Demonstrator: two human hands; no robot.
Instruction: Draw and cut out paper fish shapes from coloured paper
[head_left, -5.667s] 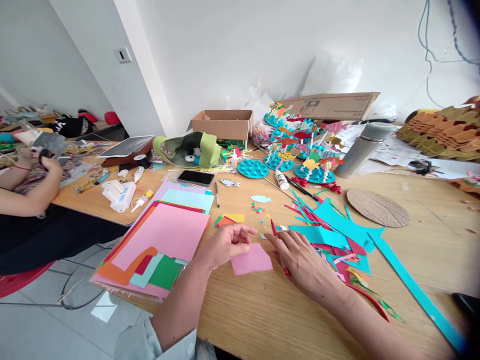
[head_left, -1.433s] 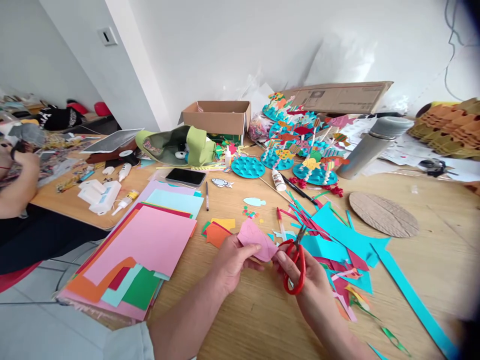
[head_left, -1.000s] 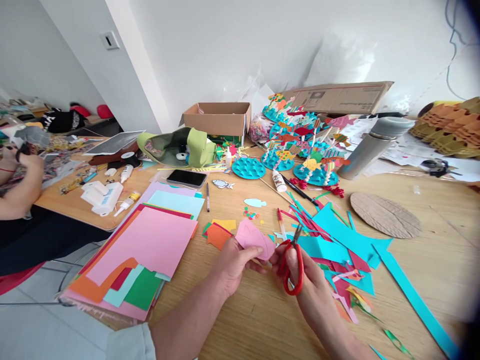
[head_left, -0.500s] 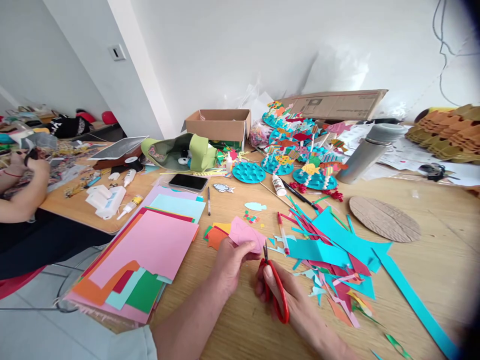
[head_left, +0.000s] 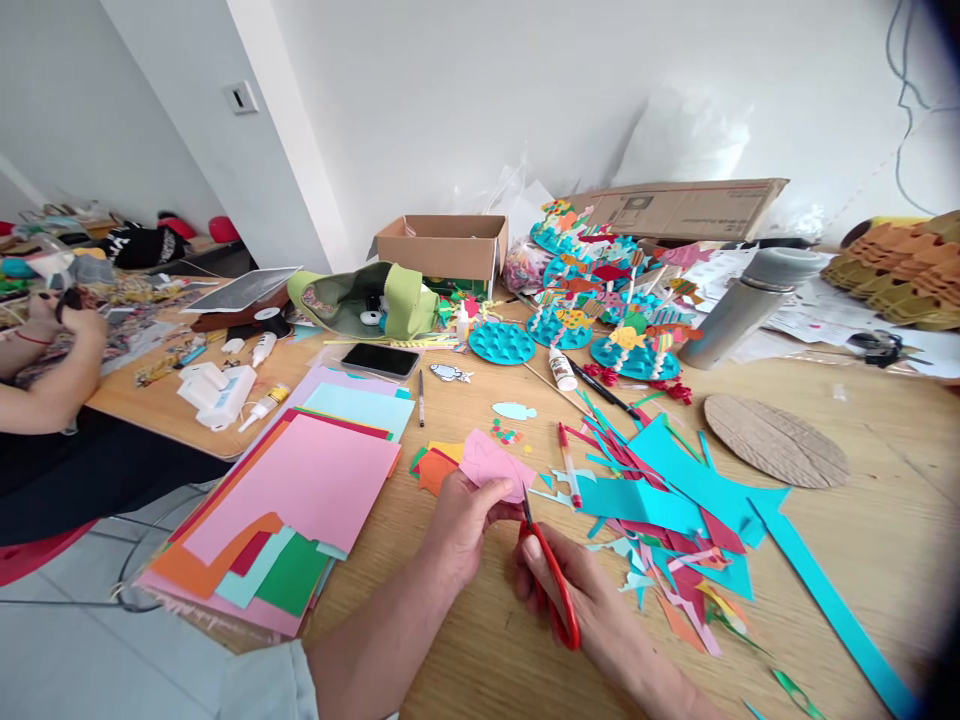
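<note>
Bright, soft light covers the wall, while the right corners blur darkly.

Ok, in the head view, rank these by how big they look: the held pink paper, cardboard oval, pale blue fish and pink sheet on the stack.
Pink sheet
Cardboard oval
Held pink paper
Pale blue fish

passage over near tabletop; scraps crowd right
</note>
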